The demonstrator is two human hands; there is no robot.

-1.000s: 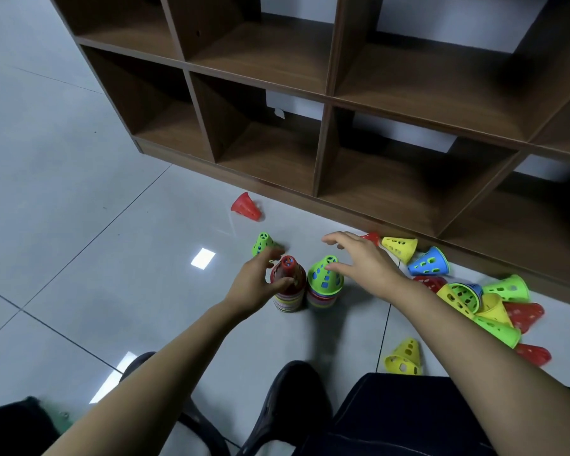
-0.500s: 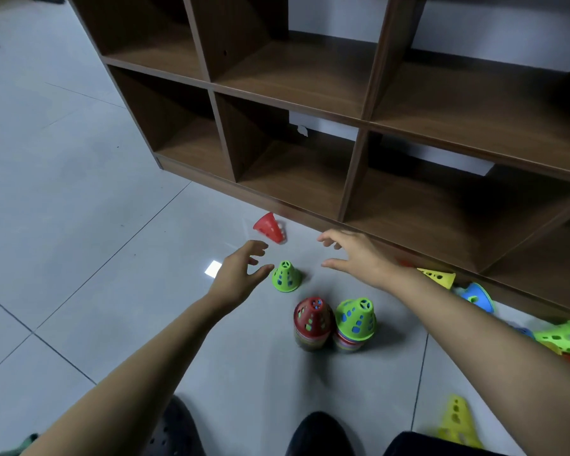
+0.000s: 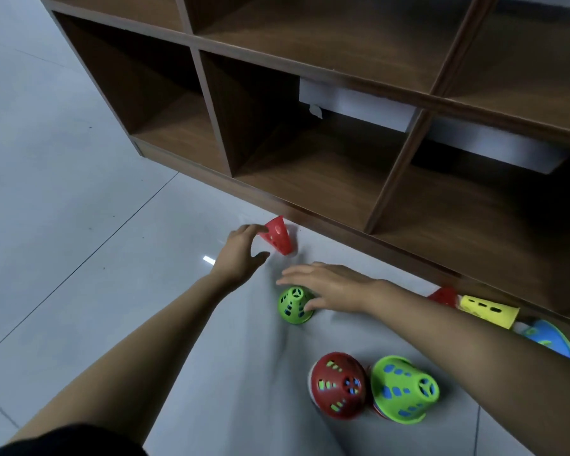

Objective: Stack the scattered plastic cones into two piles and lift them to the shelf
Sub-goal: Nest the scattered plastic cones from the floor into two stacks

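Two piles of cones stand side by side on the floor: one topped by a red cone [image 3: 339, 386], one topped by a green cone [image 3: 403, 390]. A single small green cone [image 3: 293, 305] stands upright farther out, and my right hand [image 3: 326, 286] rests over it with the thumb against its side. A red cone [image 3: 278, 239] lies on its side near the shelf base. My left hand [image 3: 241, 253] reaches it with spread fingers, the fingertips touching its narrow end.
The brown wooden shelf [image 3: 405, 149] with open cubbies runs along the back. At the right, along its base, lie a red cone [image 3: 444, 296], a yellow cone [image 3: 487, 311] and a blue cone [image 3: 547, 339]. Grey tiled floor [image 3: 79, 225] spreads to the left.
Both hands left the two piles and moved forward. The left hand reached the lying red cone; the right hand came down onto the small green cone. The view shifted closer to the shelf.
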